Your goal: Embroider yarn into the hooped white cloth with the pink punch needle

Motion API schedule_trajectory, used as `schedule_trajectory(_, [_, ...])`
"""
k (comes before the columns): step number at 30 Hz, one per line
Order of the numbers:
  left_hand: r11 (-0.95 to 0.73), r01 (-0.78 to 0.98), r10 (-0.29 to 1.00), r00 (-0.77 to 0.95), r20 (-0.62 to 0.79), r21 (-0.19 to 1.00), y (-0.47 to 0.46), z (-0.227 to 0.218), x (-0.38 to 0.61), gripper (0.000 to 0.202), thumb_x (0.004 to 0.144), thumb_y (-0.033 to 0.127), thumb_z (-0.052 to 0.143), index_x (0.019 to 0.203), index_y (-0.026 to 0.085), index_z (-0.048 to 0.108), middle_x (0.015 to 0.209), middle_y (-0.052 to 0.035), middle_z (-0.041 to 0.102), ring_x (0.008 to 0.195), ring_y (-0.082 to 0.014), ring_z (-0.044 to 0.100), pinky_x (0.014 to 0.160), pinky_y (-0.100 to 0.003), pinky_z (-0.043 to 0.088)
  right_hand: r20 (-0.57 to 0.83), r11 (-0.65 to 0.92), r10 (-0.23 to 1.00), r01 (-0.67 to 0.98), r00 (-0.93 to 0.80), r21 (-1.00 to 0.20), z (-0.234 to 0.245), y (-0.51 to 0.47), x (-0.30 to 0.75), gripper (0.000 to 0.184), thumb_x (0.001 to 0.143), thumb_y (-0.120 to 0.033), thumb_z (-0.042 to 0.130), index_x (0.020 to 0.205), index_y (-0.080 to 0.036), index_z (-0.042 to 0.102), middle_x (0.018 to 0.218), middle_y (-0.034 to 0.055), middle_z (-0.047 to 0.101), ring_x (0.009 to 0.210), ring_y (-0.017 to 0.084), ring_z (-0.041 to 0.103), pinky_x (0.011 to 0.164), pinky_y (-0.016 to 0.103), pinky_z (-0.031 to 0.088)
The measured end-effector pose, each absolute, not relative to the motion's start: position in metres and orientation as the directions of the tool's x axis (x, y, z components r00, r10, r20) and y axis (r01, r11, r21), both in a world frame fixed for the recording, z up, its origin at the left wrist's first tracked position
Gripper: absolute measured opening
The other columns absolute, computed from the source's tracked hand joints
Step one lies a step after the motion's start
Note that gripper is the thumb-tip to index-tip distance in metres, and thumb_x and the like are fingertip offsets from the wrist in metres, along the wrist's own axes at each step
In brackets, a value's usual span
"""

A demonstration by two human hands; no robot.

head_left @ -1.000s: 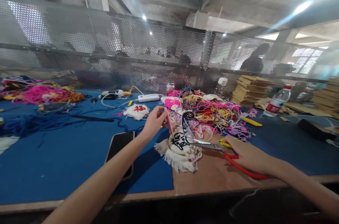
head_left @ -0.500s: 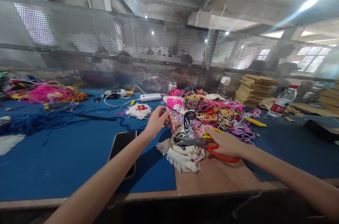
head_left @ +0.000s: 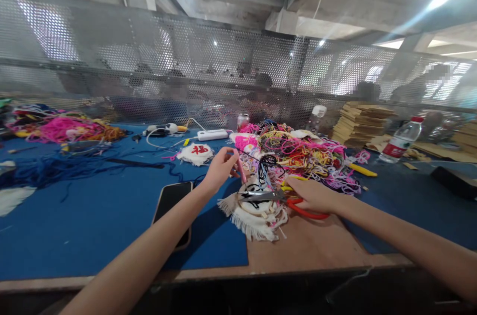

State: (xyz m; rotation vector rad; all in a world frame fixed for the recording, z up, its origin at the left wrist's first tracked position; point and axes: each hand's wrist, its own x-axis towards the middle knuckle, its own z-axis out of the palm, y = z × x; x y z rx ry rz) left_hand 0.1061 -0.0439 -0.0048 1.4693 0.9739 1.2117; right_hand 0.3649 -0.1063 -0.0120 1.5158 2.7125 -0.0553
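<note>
Pinched in my left hand (head_left: 222, 168) is a slim pink pen-like tool (head_left: 241, 172), its lower end toward the embroidery hoop (head_left: 246, 211). My right hand (head_left: 311, 195) is closed on scissors (head_left: 266, 196) with one red and one yellow handle. Their blades reach left across the hoop, a little apart, over black yarn stitches. White fringed fabric (head_left: 253, 228) is stretched in the hoop and spills out at the front. Loops of black yarn (head_left: 269, 162) hang just behind it. Whether the blades touch the yarn I cannot tell.
Behind the hoop lies a large tangle of coloured yarn (head_left: 301, 153). A phone (head_left: 169, 205) lies by my left forearm. A white patch with a red character (head_left: 199, 150) is beyond. A water bottle (head_left: 402, 141) and stacked brown sheets (head_left: 359, 123) stand right.
The scissors and my right hand have moved a little to the left, so the blades reach farther over the hoop. My left hand has stayed nearly in place with the pink tool.
</note>
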Motion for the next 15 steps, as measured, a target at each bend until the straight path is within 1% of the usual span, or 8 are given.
schedule_trajectory(4, [-0.212, 0.006, 0.952, 0.227, 0.206, 0.977, -0.0452, -0.0041, 0.1055, 0.015, 0.081, 0.032, 0.049, 0.087, 0.018, 0.046, 0.063, 0.0004, 0.054, 0.052, -0.0112, 0.055, 0.045, -0.023, 0.046, -0.047, 0.526, 0.851, 0.848, -0.524, 0.063, -0.0144, -0.1071, 0.366, 0.032, 0.072, -0.029, 0.049, 0.1, -0.014, 0.045, 0.09, 0.0112, 0.06, 0.076, 0.022, 0.057, 0.06, 0.026, 0.037])
schedule_trajectory(7, [-0.226, 0.003, 0.945, 0.245, 0.218, 0.974, -0.0461, -0.0037, 0.1051, 0.015, 0.082, 0.033, 0.047, 0.088, 0.019, 0.045, 0.063, 0.001, 0.054, 0.05, -0.0113, 0.056, 0.046, -0.024, 0.046, -0.055, 0.517, 0.856, 0.851, -0.514, 0.095, -0.0161, -0.1078, 0.3654, 0.038, 0.072, -0.027, 0.05, 0.107, -0.012, 0.043, 0.094, 0.0134, 0.06, 0.077, 0.023, 0.057, 0.06, 0.027, 0.037])
schedule_trajectory(10, [-0.219, 0.007, 0.951, 0.225, 0.212, 0.976, -0.0465, -0.0034, 0.1055, 0.014, 0.082, 0.031, 0.048, 0.087, 0.019, 0.045, 0.063, 0.0012, 0.054, 0.05, -0.0112, 0.056, 0.046, -0.024, 0.046, -0.061, 0.501, 0.865, 0.859, -0.498, 0.106, -0.0166, -0.1094, 0.364, 0.039, 0.072, -0.027, 0.049, 0.108, -0.012, 0.043, 0.09, 0.0129, 0.061, 0.074, 0.023, 0.058, 0.057, 0.026, 0.035])
schedule_trajectory(15, [-0.193, -0.003, 0.96, 0.206, 0.189, 0.981, -0.0466, -0.0027, 0.1064, 0.012, 0.081, 0.029, 0.049, 0.086, 0.018, 0.045, 0.064, 0.0008, 0.053, 0.05, -0.0107, 0.055, 0.046, -0.024, 0.046, -0.052, 0.492, 0.871, 0.865, -0.489, 0.097, -0.0167, -0.1122, 0.3632, 0.034, 0.071, -0.026, 0.05, 0.103, -0.014, 0.043, 0.087, 0.0111, 0.061, 0.071, 0.02, 0.057, 0.055, 0.025, 0.033])
